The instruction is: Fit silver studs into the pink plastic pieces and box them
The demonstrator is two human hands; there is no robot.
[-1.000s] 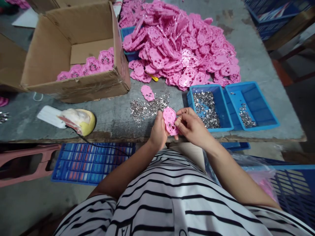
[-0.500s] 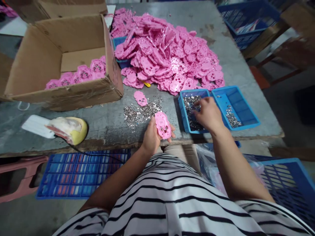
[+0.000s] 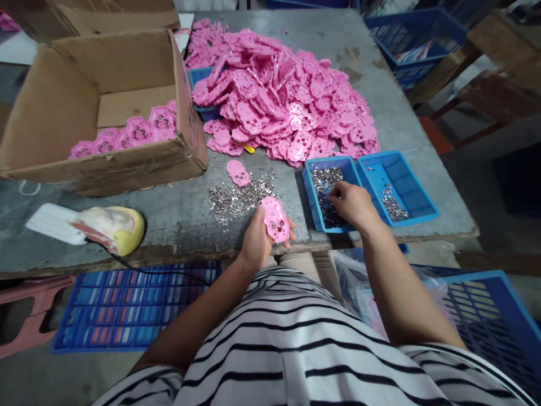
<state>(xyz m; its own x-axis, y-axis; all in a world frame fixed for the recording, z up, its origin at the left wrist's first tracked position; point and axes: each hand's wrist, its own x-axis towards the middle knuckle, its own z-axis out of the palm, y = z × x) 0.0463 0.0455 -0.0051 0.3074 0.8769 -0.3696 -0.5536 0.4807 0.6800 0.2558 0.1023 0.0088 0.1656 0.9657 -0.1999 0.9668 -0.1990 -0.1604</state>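
My left hand (image 3: 255, 241) holds a pink plastic plate (image 3: 275, 219) with holes and small metal bits in its lower part, just above the table's front edge. Over the left blue bin (image 3: 310, 192), which is filled with small metal pieces (image 3: 328, 179), my right hand (image 3: 354, 204) has its thumb and fingers pinched together; whatever is between them is too small to make out. Another pink plate (image 3: 237, 173) lies flat beside a loose scatter of small metal pieces (image 3: 224, 203) on the table.
A large heap of pink plates (image 3: 270, 101) covers the table's back middle. At the left stands an open cardboard box (image 3: 139, 169) with several pink plates inside. A yellow-and-white object (image 3: 122, 225) lies near the front edge. A second blue bin (image 3: 418, 192) adjoins the first.
My right hand has drawn its fingers together into a pinch and lifted a little over the metal pieces. My left hand still holds the pink plate. The whole view has shifted slightly.
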